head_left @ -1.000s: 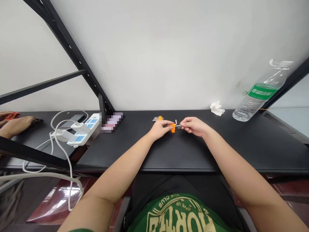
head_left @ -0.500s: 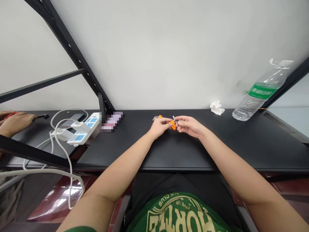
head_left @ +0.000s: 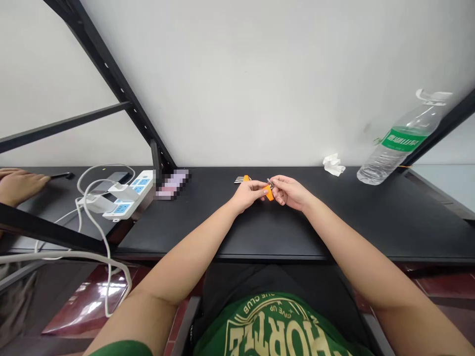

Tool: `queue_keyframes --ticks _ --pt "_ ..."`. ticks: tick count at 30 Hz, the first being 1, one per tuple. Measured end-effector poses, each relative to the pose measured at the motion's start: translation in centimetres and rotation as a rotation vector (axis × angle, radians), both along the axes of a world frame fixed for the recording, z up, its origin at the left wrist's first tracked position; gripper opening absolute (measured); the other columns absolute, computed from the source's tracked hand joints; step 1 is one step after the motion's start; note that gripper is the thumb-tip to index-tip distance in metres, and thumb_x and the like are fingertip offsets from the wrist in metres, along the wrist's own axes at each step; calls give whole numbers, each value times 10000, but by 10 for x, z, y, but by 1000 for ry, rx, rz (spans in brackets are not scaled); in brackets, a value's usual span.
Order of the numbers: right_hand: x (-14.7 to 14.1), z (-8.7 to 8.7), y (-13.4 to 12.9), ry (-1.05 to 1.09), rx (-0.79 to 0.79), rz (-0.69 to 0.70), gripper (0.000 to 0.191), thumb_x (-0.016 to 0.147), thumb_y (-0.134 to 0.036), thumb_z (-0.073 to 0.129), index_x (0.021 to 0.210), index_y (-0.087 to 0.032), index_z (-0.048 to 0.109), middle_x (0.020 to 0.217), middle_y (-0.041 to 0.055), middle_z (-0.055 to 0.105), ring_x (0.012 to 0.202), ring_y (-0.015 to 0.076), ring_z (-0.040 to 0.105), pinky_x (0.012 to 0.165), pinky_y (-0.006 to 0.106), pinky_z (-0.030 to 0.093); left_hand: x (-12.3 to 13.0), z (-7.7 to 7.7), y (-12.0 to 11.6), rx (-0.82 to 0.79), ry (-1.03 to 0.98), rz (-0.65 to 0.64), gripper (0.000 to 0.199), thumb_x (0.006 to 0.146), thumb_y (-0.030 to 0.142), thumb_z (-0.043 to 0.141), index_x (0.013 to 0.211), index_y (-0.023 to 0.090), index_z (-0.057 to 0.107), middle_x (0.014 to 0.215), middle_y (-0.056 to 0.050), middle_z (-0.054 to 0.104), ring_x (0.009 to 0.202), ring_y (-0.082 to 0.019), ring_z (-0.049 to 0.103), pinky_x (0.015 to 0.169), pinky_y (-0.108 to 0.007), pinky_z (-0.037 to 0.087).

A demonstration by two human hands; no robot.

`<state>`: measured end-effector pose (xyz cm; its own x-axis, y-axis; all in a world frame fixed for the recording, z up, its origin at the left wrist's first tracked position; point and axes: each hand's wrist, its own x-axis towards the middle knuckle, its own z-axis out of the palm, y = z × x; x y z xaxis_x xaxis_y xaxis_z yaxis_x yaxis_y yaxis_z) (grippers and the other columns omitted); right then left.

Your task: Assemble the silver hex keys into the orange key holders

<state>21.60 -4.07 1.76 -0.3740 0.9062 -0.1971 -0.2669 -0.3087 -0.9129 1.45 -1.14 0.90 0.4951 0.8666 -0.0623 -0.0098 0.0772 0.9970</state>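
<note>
Between my two hands is a small orange holder (head_left: 269,193). My left hand (head_left: 247,196) pinches its left side between thumb and fingers. My right hand (head_left: 291,192) is closed on a small metal piece (head_left: 270,183) at the holder's upper right; its fingers touch or nearly touch the holder. Just behind my left hand, a second orange piece (head_left: 247,178) lies on the black table, with several thin metal keys (head_left: 239,179) pointing left from it. My left fingers partly hide it.
A large clear bottle (head_left: 393,141) with a green label stands at the right, near a crumpled tissue (head_left: 333,164). At left are a white power strip (head_left: 129,195) with cables, a blurred pinkish item (head_left: 172,185), a black frame post (head_left: 122,89) and another person's hand (head_left: 22,184).
The metal piece in my right hand has turned, and my right fingers have moved slightly left and up. The other person's hand at the far left has shifted left.
</note>
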Motion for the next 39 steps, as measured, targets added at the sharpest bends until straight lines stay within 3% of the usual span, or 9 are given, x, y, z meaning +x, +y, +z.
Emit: queue_keyframes --ticks 10,14,16,18,21,28,34,37,39 --pt "-8 -1 -2 -108 85 30 500 834 -630 738 1007 -230 492 571 -68 561 369 90 418 359 206 292 -1 1 -1 -28 -5 -39 480 690 433 899 984 82 753 867 -100 743 637 -112 625 645 -270 528" --pt "23 1 6 -507 290 -85 398 901 -537 676 1112 -202 639 709 0 632 529 111 538 502 232 430 -3 1 -1 -24 14 21 479 698 439 892 991 91 743 830 -86 739 604 -108 619 650 -278 529" --pt "47 -2 12 -768 410 -207 268 875 -409 701 1026 -187 709 849 41 691 716 140 609 662 249 486 -4 2 0 -23 19 58 472 707 423 888 1001 88 730 812 -86 735 600 -114 628 662 -287 534" --pt "66 -8 17 -980 453 -150 184 859 -313 687 987 -199 754 1031 57 720 896 174 642 792 269 490 -6 4 1 -46 10 75 489 710 394 887 1047 86 712 768 -70 717 606 -130 648 679 -301 545" --pt "77 -17 21 -1137 409 8 171 855 -258 656 968 -214 777 1037 45 723 916 180 642 819 277 468 -9 7 2 -81 -1 75 558 717 352 880 1173 94 688 691 -18 662 608 -149 668 700 -318 566" --pt "61 -22 24 -1275 440 20 185 842 -192 604 920 -215 769 974 39 713 864 160 622 773 257 439 -9 8 1 -80 0 38 540 731 370 873 1160 87 709 802 -68 709 608 -161 688 701 -339 596" --pt "61 -16 23 -1406 246 -5 115 681 -175 706 790 -171 669 836 71 696 666 159 573 579 266 383 -10 7 1 -76 11 41 554 736 382 878 1185 98 721 823 -76 714 617 -171 701 693 -340 600" --pt "66 -14 20 -1315 215 -48 125 661 -152 706 765 -173 638 792 54 679 627 138 552 542 250 368 -11 5 3 -67 1 50 540 753 373 867 1201 105 728 861 -85 725 641 -170 709 729 -350 608" --pt "68 -12 17 -1076 208 -78 132 687 -145 686 809 -174 644 754 34 656 593 116 535 526 235 375 -12 3 5 -65 -10 62 537 762 366 861 1210 103 727 884 -93 732 655 -168 711 755 -363 614"
